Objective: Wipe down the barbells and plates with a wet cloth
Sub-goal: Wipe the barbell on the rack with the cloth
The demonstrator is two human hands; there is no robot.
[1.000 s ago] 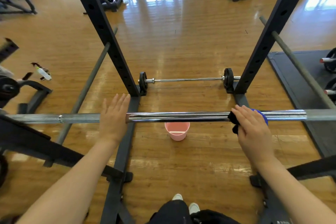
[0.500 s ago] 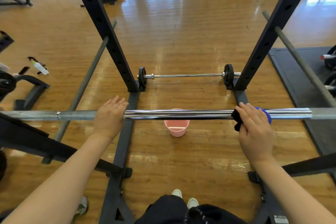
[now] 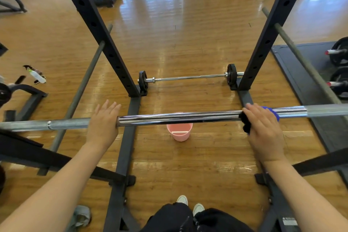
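Note:
A chrome barbell [image 3: 177,117] lies across the rack in front of me, running left to right. My left hand [image 3: 104,122] rests flat on the bar left of centre, fingers straight. On the right part of the bar, my right hand [image 3: 262,128] presses a blue and black cloth [image 3: 245,123] against the steel, fingers draped over it. A second, thinner barbell [image 3: 190,77] with small black plates [image 3: 231,74] lies on the floor between the rack uprights.
A pink bucket [image 3: 179,132] stands on the wooden floor under the bar. Black rack uprights [image 3: 98,30] rise left and right, with grey safety bars [image 3: 82,88] beside them. More plates [image 3: 339,52] sit on a black mat at right. A spray bottle [image 3: 36,75] lies at left.
My left hand has slid slightly right along the bar. The right hand with the cloth stays at about the same place. My head has tipped, so the view has shifted a little.

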